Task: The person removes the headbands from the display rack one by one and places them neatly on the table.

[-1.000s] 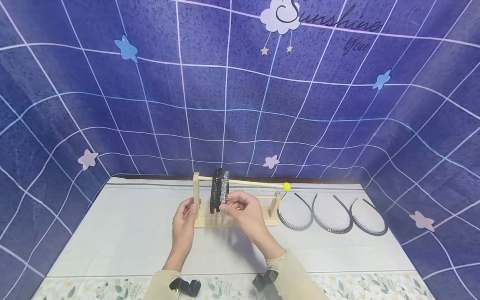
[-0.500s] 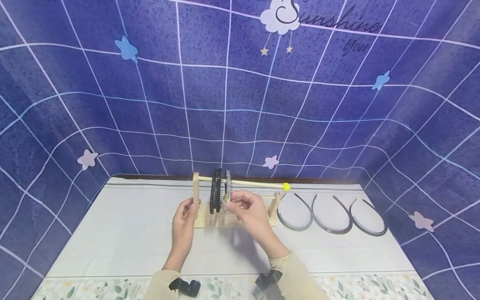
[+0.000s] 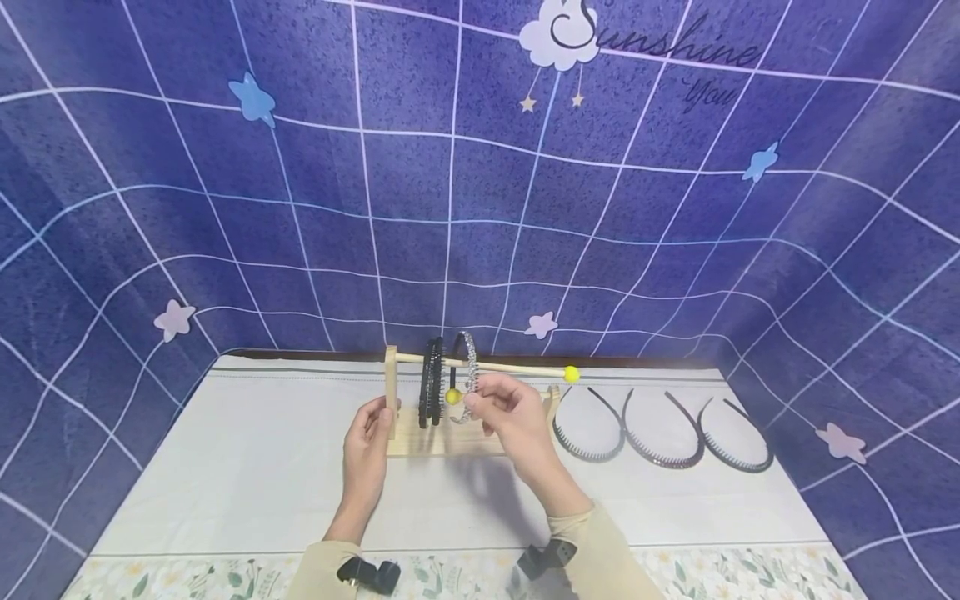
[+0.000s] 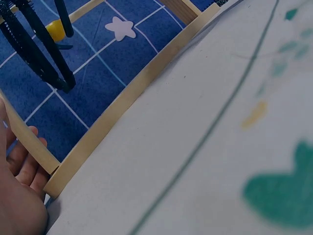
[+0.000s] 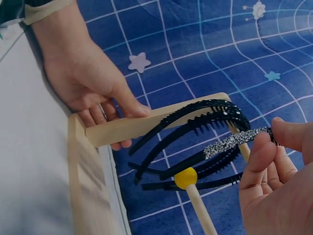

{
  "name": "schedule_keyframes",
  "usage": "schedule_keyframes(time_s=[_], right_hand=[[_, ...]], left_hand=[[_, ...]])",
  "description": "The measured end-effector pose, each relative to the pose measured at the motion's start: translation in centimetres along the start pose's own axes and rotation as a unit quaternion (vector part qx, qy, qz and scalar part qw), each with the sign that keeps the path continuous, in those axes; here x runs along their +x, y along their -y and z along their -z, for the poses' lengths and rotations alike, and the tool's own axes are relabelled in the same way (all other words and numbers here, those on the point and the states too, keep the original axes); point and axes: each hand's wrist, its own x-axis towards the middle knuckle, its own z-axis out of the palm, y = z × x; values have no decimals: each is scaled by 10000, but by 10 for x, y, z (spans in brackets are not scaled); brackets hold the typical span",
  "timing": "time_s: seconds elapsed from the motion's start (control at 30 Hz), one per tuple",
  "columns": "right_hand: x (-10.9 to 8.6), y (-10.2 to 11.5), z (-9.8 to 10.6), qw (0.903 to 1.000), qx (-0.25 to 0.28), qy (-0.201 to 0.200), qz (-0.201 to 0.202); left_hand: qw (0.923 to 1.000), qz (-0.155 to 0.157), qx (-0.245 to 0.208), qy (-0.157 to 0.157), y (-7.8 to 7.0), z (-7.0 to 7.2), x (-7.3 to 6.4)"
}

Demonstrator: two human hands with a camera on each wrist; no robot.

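My right hand (image 3: 517,425) pinches a silver glittery headband (image 5: 227,144) between thumb and fingers. This headband arches over the upper rod (image 3: 510,367) of a wooden stand (image 3: 392,387), apart from several black toothed headbands (image 3: 431,383) that hang on the same rod further left. With thumb on one side and fingers on the other, my left hand (image 3: 366,446) grips the stand's tall left post (image 5: 161,117). A yellow ball (image 5: 186,178) caps the lower rod's end, close to the silver headband. Part of the stand's right side is hidden behind my right hand.
Three more headbands (image 3: 666,458) lie in a row on the white cloth to the right of the stand. Another yellow ball (image 3: 572,375) tips the upper rod's right end. A blue gridded curtain (image 3: 480,208) rises behind the table.
My right hand has drawn the silver headband rightward along the upper rod, away from the black headbands, uncovering the lower rod's yellow ball. My left hand has kept its hold on the post.
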Motion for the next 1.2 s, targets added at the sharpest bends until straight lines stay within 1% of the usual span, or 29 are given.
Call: schedule_keyframes(time_s=[0.33,0.7,0.97,1.2], right_hand=[[-2,13,8,9998,57,-154,110],[-2,18,16,9991,103,-244,322],[-3,21,24,9984,69,-338,448],[-5,27,34,9971,177,-503,544]], left_hand=[[10000,-31,-6,-61,0,-1,-2],[9999,67,81,24,-1,0,0],[10000,24,86,-17,-1,0,-1],[9999,27,129,41,0,2,-1]])
